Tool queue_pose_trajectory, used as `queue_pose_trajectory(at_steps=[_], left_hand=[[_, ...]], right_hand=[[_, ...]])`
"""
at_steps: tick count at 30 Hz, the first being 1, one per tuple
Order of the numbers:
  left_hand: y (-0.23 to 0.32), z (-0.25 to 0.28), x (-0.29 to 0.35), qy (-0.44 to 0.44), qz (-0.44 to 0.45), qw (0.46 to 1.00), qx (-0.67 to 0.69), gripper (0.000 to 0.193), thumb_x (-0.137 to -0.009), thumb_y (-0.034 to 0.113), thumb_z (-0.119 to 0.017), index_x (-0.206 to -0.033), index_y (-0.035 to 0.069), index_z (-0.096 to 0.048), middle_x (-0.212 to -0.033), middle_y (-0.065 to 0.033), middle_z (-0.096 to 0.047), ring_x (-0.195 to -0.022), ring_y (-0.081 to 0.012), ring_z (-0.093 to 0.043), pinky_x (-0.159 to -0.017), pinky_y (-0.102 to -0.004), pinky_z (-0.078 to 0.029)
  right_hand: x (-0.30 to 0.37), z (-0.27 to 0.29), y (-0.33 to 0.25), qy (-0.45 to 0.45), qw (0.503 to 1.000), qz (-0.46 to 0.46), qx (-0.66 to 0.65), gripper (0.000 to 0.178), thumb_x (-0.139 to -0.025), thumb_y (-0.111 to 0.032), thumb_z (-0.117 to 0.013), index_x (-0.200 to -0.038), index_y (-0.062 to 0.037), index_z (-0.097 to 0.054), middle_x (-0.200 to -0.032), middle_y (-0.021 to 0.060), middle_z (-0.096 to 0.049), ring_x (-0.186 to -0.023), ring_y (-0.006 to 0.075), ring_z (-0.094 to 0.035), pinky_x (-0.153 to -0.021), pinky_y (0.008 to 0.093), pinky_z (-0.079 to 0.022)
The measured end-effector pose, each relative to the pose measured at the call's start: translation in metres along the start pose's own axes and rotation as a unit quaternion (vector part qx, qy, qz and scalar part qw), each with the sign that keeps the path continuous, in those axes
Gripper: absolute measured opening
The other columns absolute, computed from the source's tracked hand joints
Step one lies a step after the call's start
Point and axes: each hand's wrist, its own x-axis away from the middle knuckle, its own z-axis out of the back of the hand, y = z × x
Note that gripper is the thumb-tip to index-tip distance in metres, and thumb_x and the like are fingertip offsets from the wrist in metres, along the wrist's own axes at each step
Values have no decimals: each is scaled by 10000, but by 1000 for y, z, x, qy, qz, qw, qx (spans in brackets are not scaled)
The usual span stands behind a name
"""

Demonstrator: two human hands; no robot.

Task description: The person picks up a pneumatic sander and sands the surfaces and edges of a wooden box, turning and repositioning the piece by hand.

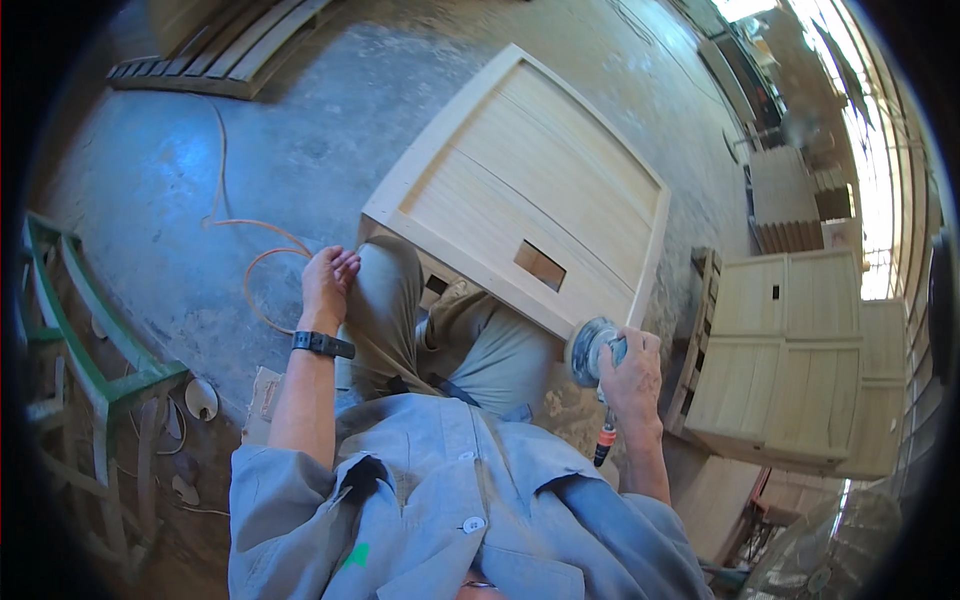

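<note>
My right hand (632, 375) is wrapped round an orbital sander (598, 350). The sander is tilted on edge, its round pad at the near right corner of a pale wooden cabinet (540, 150); whether the pad touches the wood I cannot tell. An orange and black hose fitting (606, 438) hangs below the tool. The cabinet has a framed plank face with a rectangular cut-out (540, 265) near its close edge. My left hand (328, 285) is beside my knee, close to the cabinet's left corner, fingers loosely curled and apart, with nothing visible in them.
An orange hose (250, 222) loops over the concrete floor at left. Green-edged frames (120, 385) stand on the near left, and a slatted pallet (235, 60) lies at the far left. Wooden cabinets (775, 355) stand on the right, with a fan (825, 550) below them.
</note>
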Motion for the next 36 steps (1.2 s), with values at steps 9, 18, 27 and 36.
queue_pose_trajectory(at_steps=[9,18,27,36], left_hand=[[2,0,5,13,-20,999,-22,283,-944,151,-571,-1128,-58,-524,-1009,-166,-630,-869,-265,-676,-750,-316,-606],[2,13,11,35,-6,999,7,135,-950,107,-559,-944,-28,-558,-838,-133,-655,-693,-222,-672,-617,-274,-604],[0,14,19,35,-15,999,-6,153,-948,167,-546,-1005,26,-557,-861,-88,-641,-719,-189,-663,-639,-289,-593],[3,13,20,51,-5,999,-17,125,-926,151,-539,-974,35,-544,-825,-71,-620,-689,-166,-635,-616,-275,-577]], right_hand=[[-25,-2,-41,-18,996,84,8,289,-877,-240,-660,-1095,-58,-612,-1105,197,-550,-981,377,-587,-868,467,-502],[-78,-15,-185,21,936,330,-118,244,-841,-218,-689,-1046,-102,-623,-1056,177,-544,-922,388,-592,-693,475,-556],[-126,-18,-263,12,916,388,-100,256,-836,-238,-680,-1040,-96,-618,-1062,198,-552,-934,407,-601,-715,490,-554],[-118,-20,-291,-2,908,405,-103,273,-867,-265,-654,-1076,-93,-614,-1070,219,-554,-936,422,-599,-758,506,-534]])
